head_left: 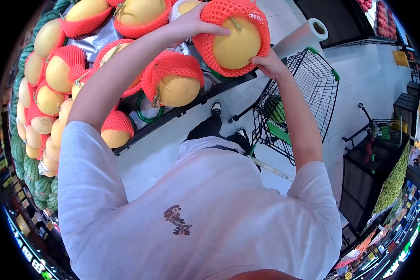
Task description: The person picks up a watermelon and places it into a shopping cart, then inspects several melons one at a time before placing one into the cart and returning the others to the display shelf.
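A round yellow melon (238, 44) in a red foam net is held up in front of me at the edge of the fruit display. My left hand (198, 22) grips its left side, thumb lying across the net onto the bare skin. From the lower right, my right hand (269, 64) supports it with the thumb on the fruit. A short green stem shows near the top of the melon. Just below and left of it, another netted melon (177, 88) rests on the stand.
Several more netted melons (58, 72) are piled on the left, with watermelons (32, 175) along the outer side. A shopping cart (310, 84) holding a watermelon (275, 109) stands to my right. Beside it is a plastic bag roll (303, 35). Black produce stands (366, 182) line the far right.
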Demonstrator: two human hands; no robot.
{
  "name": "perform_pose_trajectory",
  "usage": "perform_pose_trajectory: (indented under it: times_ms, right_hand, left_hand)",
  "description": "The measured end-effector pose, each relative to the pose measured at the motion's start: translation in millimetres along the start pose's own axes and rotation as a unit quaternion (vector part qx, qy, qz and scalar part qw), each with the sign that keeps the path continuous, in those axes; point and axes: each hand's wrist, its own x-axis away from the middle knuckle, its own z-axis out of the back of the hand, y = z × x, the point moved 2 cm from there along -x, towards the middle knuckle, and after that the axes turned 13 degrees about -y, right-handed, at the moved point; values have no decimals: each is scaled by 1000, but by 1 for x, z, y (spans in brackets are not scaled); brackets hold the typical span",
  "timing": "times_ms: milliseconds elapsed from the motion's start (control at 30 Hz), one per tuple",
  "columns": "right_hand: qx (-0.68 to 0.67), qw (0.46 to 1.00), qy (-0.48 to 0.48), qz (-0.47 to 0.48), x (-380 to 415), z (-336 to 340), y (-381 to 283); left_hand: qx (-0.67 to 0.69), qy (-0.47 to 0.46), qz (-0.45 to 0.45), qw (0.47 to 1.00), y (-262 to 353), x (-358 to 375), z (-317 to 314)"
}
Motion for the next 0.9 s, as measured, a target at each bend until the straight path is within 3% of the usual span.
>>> perform_pose_trajectory:
  times_ms: [67,133,233,367,467,667,733,900]
  right_hand:
    - [1,1000,-3,-2,-26,11,-3]
    - [-16,1000,-10,-1,-25,70,-17]
    - [-24,1000,-14,-11,-10,103,27]
    - [3,1000,-9,-17,-17,133,30]
    - [12,1000,-10,-1,-16,141,29]
    - [84,995,-25,-39,-11,158,23]
    - [184,981,19,-51,-8,159,28]
    - [203,978,22,-44,-7,169,27]
  left_hand:
    - [5,-23,-20,1000,-20,-8,26]
    - [-17,70,82,994,-49,-61,33]
    - [35,72,134,988,-106,-71,16]
    - [89,86,186,975,-119,-92,20]
    - [96,86,203,971,-115,-102,15]
    - [40,82,155,984,-130,-110,12]
    - [57,71,170,981,-136,-107,8]
    - [48,28,203,978,-155,-115,15]
